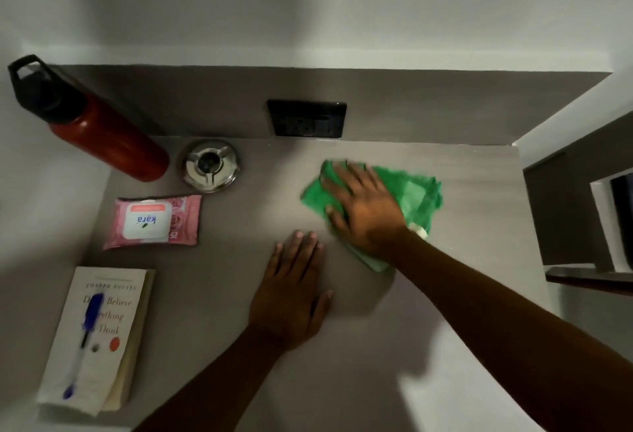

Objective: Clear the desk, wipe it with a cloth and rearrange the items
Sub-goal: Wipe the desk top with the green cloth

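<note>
A green cloth (pixel 416 193) lies on the grey desk (pixel 462 260) at the centre right. My right hand (pixel 363 209) presses flat on it with the fingers spread, covering its left part. Flat on the bare desk, just left of the cloth, rests my left hand (pixel 291 291), which holds nothing. Along the left side stand a red bottle (pixel 113 137) with a black cap, a metal ashtray (pixel 210 165), a pink pack of wipes (pixel 154 221), and a book (pixel 99 335) with a blue pen (pixel 84 339) on its cover.
A black wall socket (pixel 306 118) sits in the back panel above the desk. White walls close in the desk at the left and back. A dark shelf with a white-framed object (pixel 613 222) stands past the right edge.
</note>
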